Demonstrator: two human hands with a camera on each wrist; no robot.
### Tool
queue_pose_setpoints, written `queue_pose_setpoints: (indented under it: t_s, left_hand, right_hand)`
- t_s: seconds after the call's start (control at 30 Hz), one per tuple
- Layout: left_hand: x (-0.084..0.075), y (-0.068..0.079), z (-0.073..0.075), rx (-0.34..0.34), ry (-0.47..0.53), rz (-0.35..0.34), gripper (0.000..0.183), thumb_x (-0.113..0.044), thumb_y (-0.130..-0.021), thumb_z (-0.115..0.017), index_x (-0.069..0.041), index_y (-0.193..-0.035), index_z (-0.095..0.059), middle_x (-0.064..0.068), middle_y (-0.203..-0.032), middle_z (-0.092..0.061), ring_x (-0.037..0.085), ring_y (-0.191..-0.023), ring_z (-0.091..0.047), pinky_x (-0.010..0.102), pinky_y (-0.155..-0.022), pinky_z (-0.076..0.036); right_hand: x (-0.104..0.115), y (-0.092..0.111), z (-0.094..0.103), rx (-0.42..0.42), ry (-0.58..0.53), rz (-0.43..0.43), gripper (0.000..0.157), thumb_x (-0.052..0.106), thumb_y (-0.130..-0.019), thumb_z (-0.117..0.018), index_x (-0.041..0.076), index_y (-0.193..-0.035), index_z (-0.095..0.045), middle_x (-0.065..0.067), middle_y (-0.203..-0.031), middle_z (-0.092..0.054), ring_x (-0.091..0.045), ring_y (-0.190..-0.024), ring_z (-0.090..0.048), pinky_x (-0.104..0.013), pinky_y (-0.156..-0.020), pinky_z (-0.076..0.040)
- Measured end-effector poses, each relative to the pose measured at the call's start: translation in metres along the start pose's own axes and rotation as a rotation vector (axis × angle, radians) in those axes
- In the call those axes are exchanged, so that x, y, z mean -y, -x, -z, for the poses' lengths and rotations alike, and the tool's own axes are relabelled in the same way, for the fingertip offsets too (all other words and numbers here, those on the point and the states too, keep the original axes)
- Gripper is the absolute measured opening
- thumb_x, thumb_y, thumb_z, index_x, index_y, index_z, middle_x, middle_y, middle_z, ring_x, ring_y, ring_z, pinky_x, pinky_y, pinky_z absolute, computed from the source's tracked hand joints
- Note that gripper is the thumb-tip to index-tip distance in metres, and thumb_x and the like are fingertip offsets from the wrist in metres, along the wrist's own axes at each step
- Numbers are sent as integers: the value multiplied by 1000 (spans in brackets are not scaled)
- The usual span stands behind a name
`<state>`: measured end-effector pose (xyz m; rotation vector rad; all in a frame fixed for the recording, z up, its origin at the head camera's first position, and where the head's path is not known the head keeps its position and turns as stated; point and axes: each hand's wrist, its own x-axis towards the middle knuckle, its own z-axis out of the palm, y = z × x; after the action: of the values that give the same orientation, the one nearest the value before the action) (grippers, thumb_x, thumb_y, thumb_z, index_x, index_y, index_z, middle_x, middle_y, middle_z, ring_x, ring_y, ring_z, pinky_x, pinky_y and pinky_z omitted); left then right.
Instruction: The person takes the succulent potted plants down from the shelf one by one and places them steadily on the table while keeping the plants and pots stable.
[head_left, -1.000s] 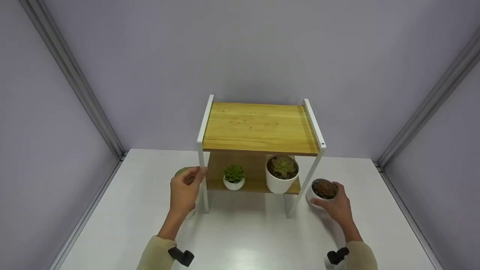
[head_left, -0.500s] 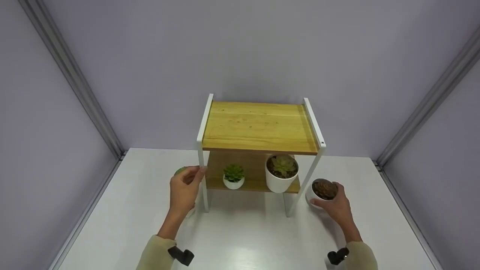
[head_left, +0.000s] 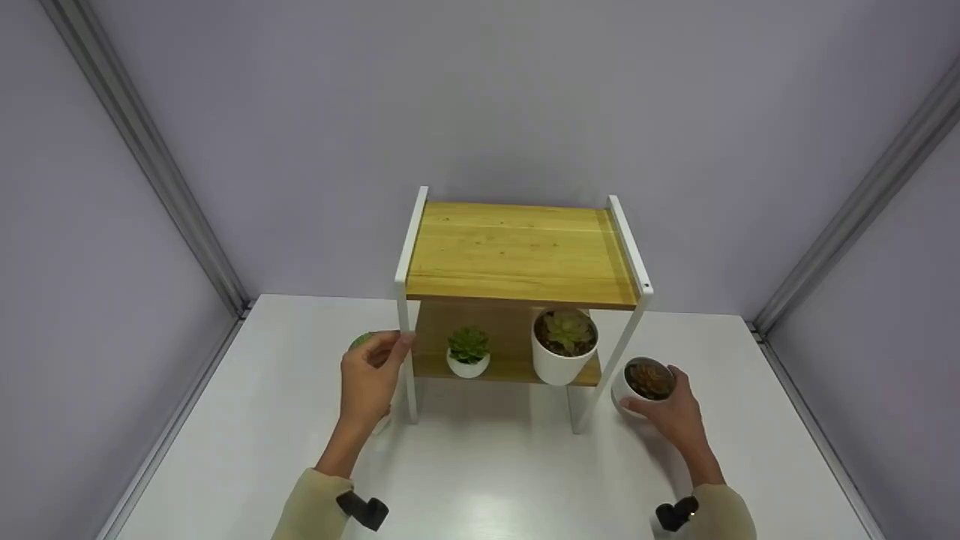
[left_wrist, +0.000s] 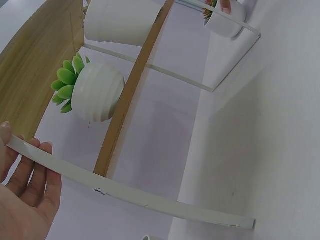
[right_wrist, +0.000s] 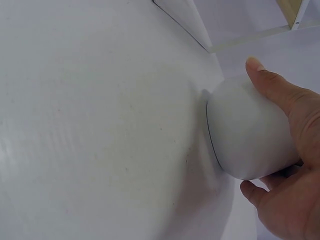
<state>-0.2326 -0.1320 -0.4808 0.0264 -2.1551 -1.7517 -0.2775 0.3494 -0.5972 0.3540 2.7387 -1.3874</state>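
Observation:
A two-tier shelf (head_left: 517, 251) with wooden boards and a white frame stands on the white table. My left hand (head_left: 369, 379) pinches its front left post, thumb on one side and fingers on the other, as the left wrist view shows. At the shelf's right, my right hand (head_left: 677, 409) grips a white pot (right_wrist: 250, 130) holding a reddish-brown succulent (head_left: 649, 378). That pot stands upright on the table. On the lower board sit a small green succulent (head_left: 468, 345) in a ribbed white pot (left_wrist: 98, 92) and a larger white pot (head_left: 559, 367) with a pale green succulent.
Another green plant (head_left: 360, 341) stands left of the shelf, mostly hidden behind my left hand. Pale walls with grey metal corner rails (head_left: 150, 150) close in the table (head_left: 480, 480) at the back and sides.

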Motion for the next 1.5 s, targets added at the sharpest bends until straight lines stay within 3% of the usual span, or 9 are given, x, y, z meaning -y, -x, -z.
queue_pose_setpoints:
  t_s: [0.33, 0.57, 0.73, 1.03, 1.3, 1.5]
  left_hand:
    - [2, -1, -1, -2, -2, -6, 27, -35, -100, -73, -11, -111, -79, 7, -106, -79, 17, -103, -76, 26, -95, -59]
    - [1, -2, -1, -2, -6, 0, 26, -34, -100, -73, -11, -111, -79, 7, -107, -78, 17, -105, -76, 24, -94, -58]
    - [1, -1, -2, 0, 2, 0, 26, -34, -100, -74, -11, -111, -79, 7, -105, -79, 17, -104, -76, 30, -97, -60]
    - [1, 0, -1, 13, 14, 18, 30, -38, -99, -74, -11, -112, -79, 10, -107, -79, 19, -106, -76, 38, -100, -59]
    - [1, 0, -1, 10, 14, 27, 31, -40, -99, -74, -12, -111, -79, 10, -106, -80, 20, -104, -76, 43, -102, -59]
    - [1, 0, -1, 0, 3, 31, 32, -40, -98, -74, -11, -111, -79, 9, -106, -80, 19, -104, -76, 39, -101, -59]
  right_hand:
    - [3, -1, 3, 2, 25, -14, 138, 56, -77, -91, -3, -166, -4, -35, -169, -22, -50, -157, -25, -66, -126, -28]
    - [3, 2, 5, -7, 32, -19, 139, 58, -77, -90, -5, -166, -4, -35, -169, -20, -51, -158, -24, -65, -126, -27]
    - [3, 5, 8, -11, 41, -28, 136, 59, -78, -89, -6, -165, -6, -37, -168, -20, -54, -156, -24, -67, -125, -28]
    - [3, 19, 12, -15, 32, -27, 132, 58, -82, -86, -2, -167, -5, -36, -169, -20, -55, -153, -30, -66, -120, -36]
    - [10, 30, 17, -60, 46, -18, 128, 57, -81, -87, -6, -164, -13, -39, -166, -22, -55, -152, -30, -67, -120, -37]
    - [19, 43, 21, -87, 29, -14, 127, 56, -81, -88, -5, -165, -14, -38, -166, -20, -55, -153, -28, -67, -118, -38]
